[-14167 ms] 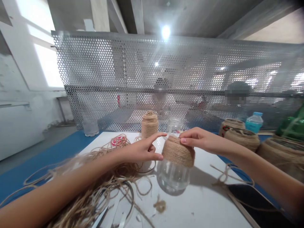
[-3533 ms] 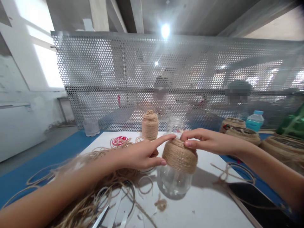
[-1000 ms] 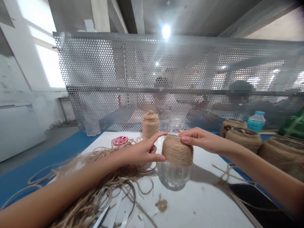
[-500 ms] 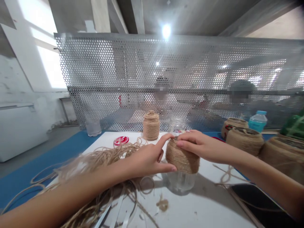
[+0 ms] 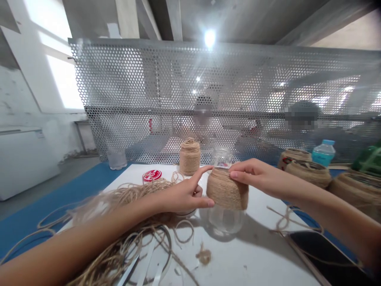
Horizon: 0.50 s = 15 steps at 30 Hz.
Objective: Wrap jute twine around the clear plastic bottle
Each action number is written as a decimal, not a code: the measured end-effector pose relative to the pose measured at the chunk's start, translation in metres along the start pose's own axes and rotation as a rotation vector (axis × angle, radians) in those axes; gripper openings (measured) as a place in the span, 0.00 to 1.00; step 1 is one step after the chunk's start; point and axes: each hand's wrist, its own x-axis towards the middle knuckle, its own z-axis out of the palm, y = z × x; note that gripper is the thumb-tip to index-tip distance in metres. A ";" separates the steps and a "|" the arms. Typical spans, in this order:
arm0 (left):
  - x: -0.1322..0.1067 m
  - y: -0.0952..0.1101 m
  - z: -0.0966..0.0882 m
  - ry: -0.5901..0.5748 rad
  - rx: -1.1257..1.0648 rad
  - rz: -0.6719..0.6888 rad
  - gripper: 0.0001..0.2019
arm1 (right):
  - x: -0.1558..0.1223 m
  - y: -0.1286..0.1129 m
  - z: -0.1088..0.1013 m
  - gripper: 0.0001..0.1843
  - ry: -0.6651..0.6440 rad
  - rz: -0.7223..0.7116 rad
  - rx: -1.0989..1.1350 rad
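Note:
A clear glass jar point(image 5: 226, 198) stands on the white table point(image 5: 256, 254), its upper half wound in brown jute twine. My left hand point(image 5: 184, 192) presses its thumb against the jar's left side and lays its stretched index finger on the top rim. My right hand point(image 5: 256, 176) grips the jar's upper right edge with curled fingers. A loose tangle of jute twine point(image 5: 119, 222) lies under my left forearm.
A fully wrapped jar point(image 5: 189, 157), a bare glass jar point(image 5: 222, 157) and a red lid point(image 5: 151, 175) stand behind. Twine-wrapped bowls point(image 5: 309, 172) and a water bottle point(image 5: 324, 153) sit at right. A dark phone point(image 5: 324, 258) lies near right. People sit behind a perforated metal screen point(image 5: 208, 99).
The jar has come back upright from a tilt towards me, and both hands have risen slightly with it. My left index finger has stretched out over the rim.

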 end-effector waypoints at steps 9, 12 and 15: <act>-0.003 0.006 -0.013 0.029 0.200 0.027 0.42 | 0.010 0.015 -0.003 0.20 -0.131 -0.125 0.160; -0.003 0.007 -0.011 0.061 0.286 0.033 0.41 | 0.009 0.014 -0.003 0.19 -0.113 -0.148 0.004; -0.003 0.012 -0.004 0.089 0.310 0.020 0.41 | 0.006 0.007 0.000 0.19 -0.033 -0.132 -0.178</act>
